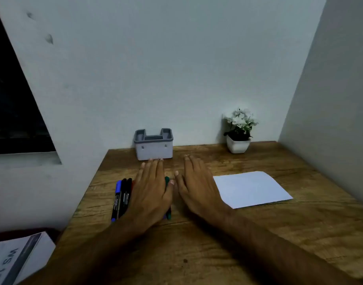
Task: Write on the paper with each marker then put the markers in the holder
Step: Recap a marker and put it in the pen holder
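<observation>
Wooden desk. Grey holder at far edge against wall, landmark. Row of markers lies side by side nearer than the holder and slightly left, long axes running toward the holder, caps at the far end. Left hand flat over the row, fingers straight and together, gripping nothing. Right hand flat on desk, fingers together. Paper right of holder, nearer. Potted plant right of holder.

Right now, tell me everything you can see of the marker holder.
The holder is a small grey box, plastic by the look, with a darker grey rim and several open compartments, all apparently empty. Two small studs mark its front. It stands upright on the wooden table by the wall; the left hand has its fingertips just before it, contact unclear.
</observation>
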A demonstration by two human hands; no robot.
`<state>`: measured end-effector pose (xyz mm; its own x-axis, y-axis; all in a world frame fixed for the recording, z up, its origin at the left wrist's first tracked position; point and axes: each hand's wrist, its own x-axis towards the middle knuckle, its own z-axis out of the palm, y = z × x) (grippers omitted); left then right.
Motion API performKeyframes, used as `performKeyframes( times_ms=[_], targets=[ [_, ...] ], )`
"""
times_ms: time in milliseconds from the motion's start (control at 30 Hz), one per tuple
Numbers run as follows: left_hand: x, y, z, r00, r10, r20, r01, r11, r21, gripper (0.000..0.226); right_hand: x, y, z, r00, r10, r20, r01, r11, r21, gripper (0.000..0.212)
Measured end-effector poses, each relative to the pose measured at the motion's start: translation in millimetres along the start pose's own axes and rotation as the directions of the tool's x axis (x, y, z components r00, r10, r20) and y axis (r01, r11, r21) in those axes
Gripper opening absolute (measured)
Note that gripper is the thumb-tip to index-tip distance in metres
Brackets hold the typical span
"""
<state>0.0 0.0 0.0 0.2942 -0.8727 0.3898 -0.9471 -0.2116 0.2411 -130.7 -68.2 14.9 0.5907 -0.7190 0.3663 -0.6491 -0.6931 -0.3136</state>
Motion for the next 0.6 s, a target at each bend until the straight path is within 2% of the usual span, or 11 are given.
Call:
performKeyframes(
  times_ms=[133, 233, 367, 500, 600],
  targets=[
    [-12, -13, 8, 0.995, 0.051, 0.090, -0.055, 0.998, 0.039, 0.082, 2, -11, 8, 0.994, -0.043, 0.101, 0.042, 0.999, 0.021, 0.040],
    [-19, -20, 14, 0.989, 0.078, 0.127, -0.080, 0.997, 0.016, 0.069, 6, -18, 18, 0.994, -0.010, 0.111, 0.002, 0.998, 0.069, 0.021],
    [-22, -23, 13, 0.984, 0.105, 0.145, -0.113, 0.992, 0.049, 0.067, 11, -20, 23, 0.991, 0.048, 0.122, -0.060, 0.994, 0.094, 0.033],
    [-23, -21, 13, 0.981, 0.119, 0.151, -0.128, 0.991, 0.048, 0.069, 17, -22, 18, 0.980, 0.150, 0.132, -0.175, 0.963, 0.205, 0.036],
    [-23, -20, 13, 0.978, 0.126, 0.164, -0.136, 0.989, 0.049, 0.072, 19, -24, 12, 0.969, 0.188, 0.162, -0.216, 0.960, 0.179, 0.039]
  ],
)
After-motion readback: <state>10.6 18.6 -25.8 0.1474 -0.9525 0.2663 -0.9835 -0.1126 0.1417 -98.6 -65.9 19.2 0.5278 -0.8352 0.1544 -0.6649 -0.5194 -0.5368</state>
